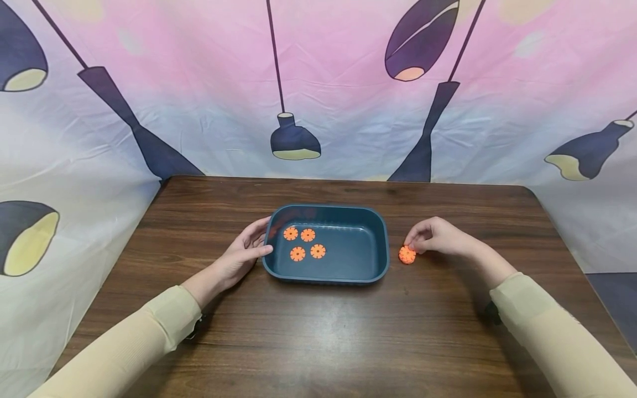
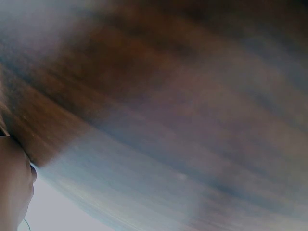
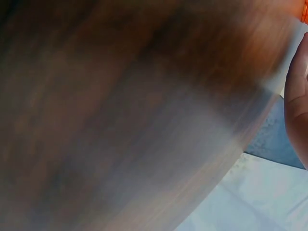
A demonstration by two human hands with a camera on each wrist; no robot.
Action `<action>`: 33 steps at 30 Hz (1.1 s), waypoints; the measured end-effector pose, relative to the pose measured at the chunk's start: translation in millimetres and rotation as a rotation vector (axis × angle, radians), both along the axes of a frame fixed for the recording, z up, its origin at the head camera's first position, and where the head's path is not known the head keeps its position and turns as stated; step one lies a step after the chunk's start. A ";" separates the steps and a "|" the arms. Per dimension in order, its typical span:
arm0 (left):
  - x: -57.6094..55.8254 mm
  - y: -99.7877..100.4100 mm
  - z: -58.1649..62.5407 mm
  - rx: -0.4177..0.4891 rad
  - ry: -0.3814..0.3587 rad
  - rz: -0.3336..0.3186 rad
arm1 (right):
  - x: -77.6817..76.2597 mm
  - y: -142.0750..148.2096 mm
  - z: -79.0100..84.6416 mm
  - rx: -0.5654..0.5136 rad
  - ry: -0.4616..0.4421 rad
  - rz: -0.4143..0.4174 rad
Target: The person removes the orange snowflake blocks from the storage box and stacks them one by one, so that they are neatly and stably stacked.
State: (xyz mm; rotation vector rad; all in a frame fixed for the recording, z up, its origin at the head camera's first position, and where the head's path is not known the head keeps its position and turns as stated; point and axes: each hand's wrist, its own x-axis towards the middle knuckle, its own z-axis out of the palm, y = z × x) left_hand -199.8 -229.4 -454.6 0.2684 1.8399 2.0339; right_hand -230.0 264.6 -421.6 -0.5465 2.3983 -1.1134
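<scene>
A dark blue rectangular plastic tub (image 1: 343,273) stands mid-table in the head view. Flat on its floor, toward the left end, lie several orange notched plastic discs (image 1: 297,254), each with a small centre hole. My left hand (image 1: 239,257) holds the tub's left end, thumb at the rim and fingers along the outer wall. Beside the tub's right end, my right hand (image 1: 438,237) pinches at what looks like a small pile of the same orange discs (image 1: 407,255) on the table. How many are between the fingertips is hidden. An orange edge (image 3: 305,12) shows in the right wrist view.
The dark wood-grain table (image 1: 318,342) extends around the tub on all sides. Behind it hangs a pastel cloth (image 1: 343,66) printed with dark lamps. The left wrist view shows mostly blurred table surface (image 2: 159,96).
</scene>
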 end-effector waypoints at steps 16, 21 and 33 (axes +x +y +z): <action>0.0 0.5 -0.7 0.027 0.017 -0.011 | 0.8 -5.0 20.3 0.011 0.053 -0.021; -0.3 -0.4 -0.9 0.025 0.020 -0.014 | -1.7 -12.8 34.1 0.005 0.114 -0.006; 0.6 0.4 1.9 0.030 0.016 -0.020 | -3.0 -52.2 57.7 -0.060 0.172 0.017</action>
